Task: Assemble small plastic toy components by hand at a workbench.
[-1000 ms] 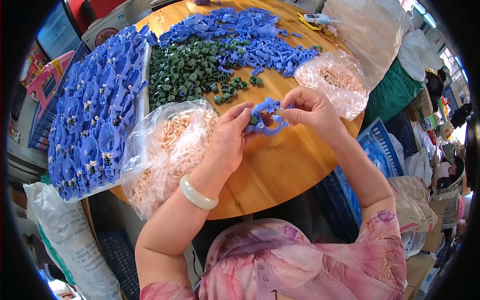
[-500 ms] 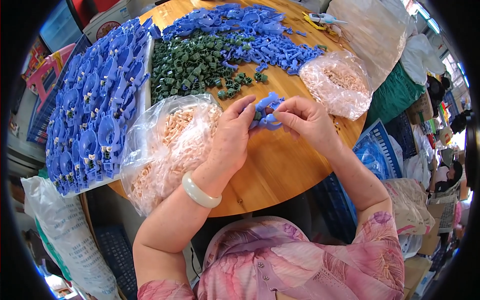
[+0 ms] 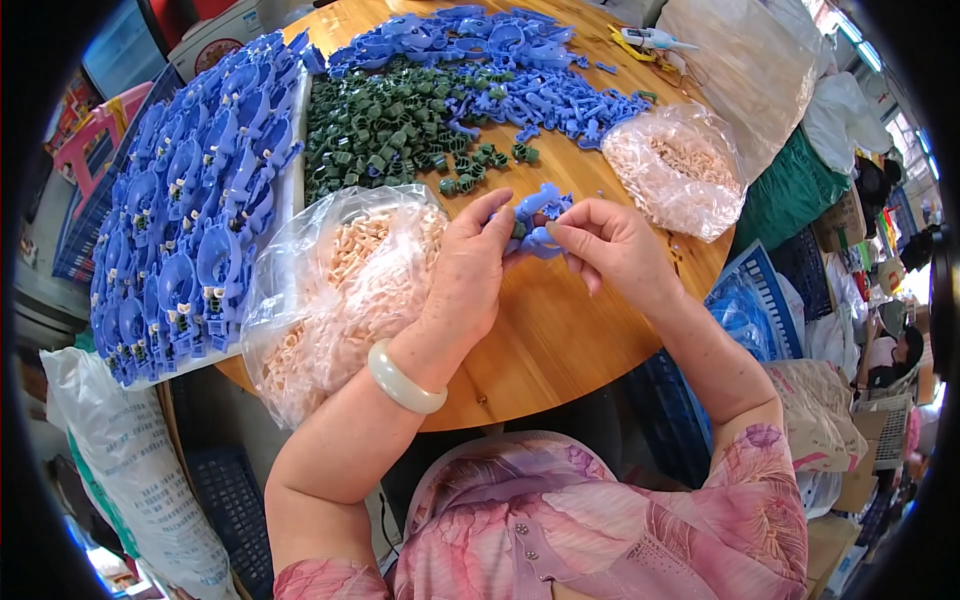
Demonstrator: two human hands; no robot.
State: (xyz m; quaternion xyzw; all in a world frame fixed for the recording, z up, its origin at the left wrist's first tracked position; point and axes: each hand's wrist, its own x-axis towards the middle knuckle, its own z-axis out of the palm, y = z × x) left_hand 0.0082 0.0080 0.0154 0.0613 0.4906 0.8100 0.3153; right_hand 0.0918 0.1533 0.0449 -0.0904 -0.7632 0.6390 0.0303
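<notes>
Above the middle of the round wooden table, a blue plastic toy part is held between my two hands. My left hand is closed round its left side, thumb on top, and a bit of dark green shows beside that thumb. The thumb and forefinger of my right hand pinch at the part's right edge; whether a small piece sits between them is hidden. Beside my left forearm lies an open clear bag of small peach-coloured pieces. A second such bag rests to the right of my right hand.
Dark green clips are heaped beyond my hands, with small blue parts alongside and larger blue shells at the back. A white tray packed with blue assemblies stands at the left. A pale glue-gun-like tool lies far right.
Both hands stay almost in place round the blue part. My right fingers have shifted slightly, and the whole view has moved a little.
</notes>
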